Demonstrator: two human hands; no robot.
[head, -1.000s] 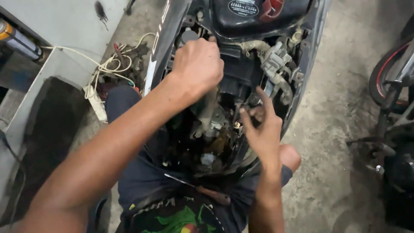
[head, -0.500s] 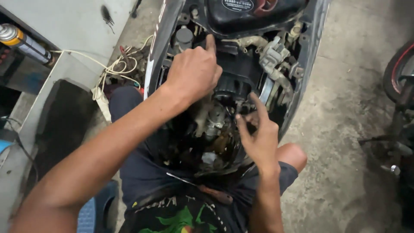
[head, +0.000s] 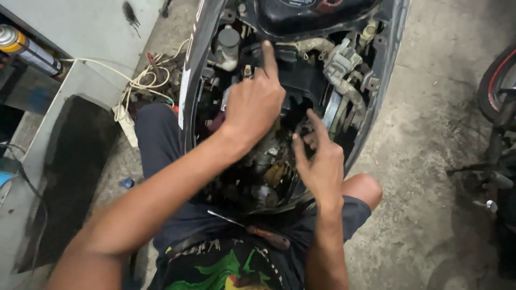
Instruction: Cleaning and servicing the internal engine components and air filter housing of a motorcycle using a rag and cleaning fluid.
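Note:
An opened scooter body (head: 387, 70) lies between my knees, its engine bay (head: 269, 166) full of dirty metal parts, hoses and wires. My left hand (head: 253, 104) rests over the bay with the forefinger stretched up onto a black plastic housing (head: 301, 80); whether the other fingers grip anything is hidden. My right hand (head: 318, 161) hovers at the bay's right side, fingers spread and curled toward small parts inside, holding nothing that I can see. A screwdriver (head: 258, 232) with a dark red handle lies across my lap.
A spray can (head: 29, 48) lies on a grey cabinet at the left. White cable and loose wires (head: 140, 86) lie on the concrete floor beside my left knee. A second motorbike's wheel and stand (head: 497, 107) are at the right edge.
My left forefinger has straightened and points up onto the black housing. My right hand has shifted slightly left into the bay, with its fingers more curled.

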